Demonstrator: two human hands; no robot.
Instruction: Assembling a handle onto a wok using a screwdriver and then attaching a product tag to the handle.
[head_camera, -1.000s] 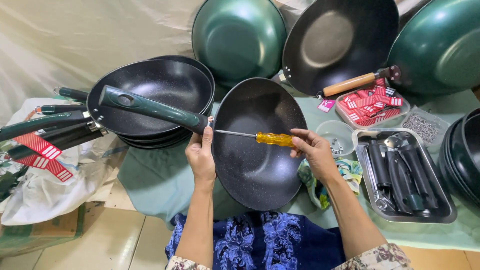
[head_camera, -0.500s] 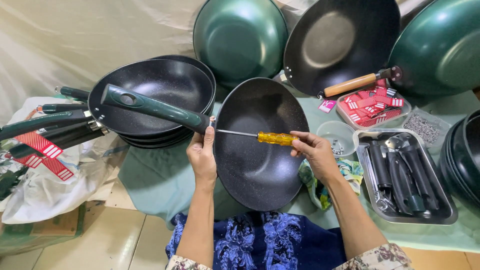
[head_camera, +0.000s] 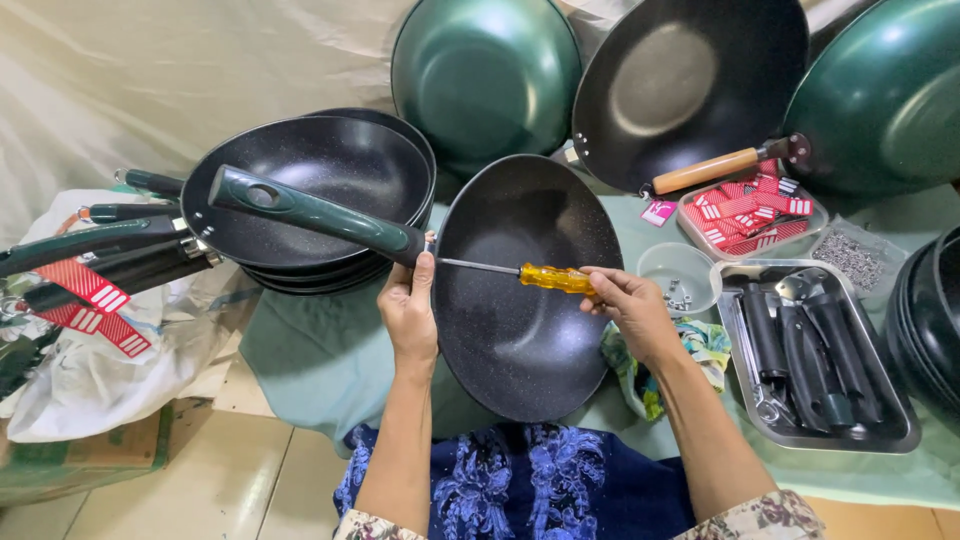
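The left hand (head_camera: 408, 312) is clamped on the rim of a black speckled wok (head_camera: 525, 285) at the base of its green handle (head_camera: 310, 212). The right hand (head_camera: 630, 308) is closed around a yellow-handled screwdriver (head_camera: 556, 279), its tip at the handle joint, above the green cloth (head_camera: 300, 350).

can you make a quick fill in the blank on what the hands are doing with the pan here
1. The right hand holds a screwdriver with a ____ handle.
2. The left hand grips the black pan where its ____ handle joins.
3. The metal tray lies to the person's ____.

Missing words: yellow; green; right
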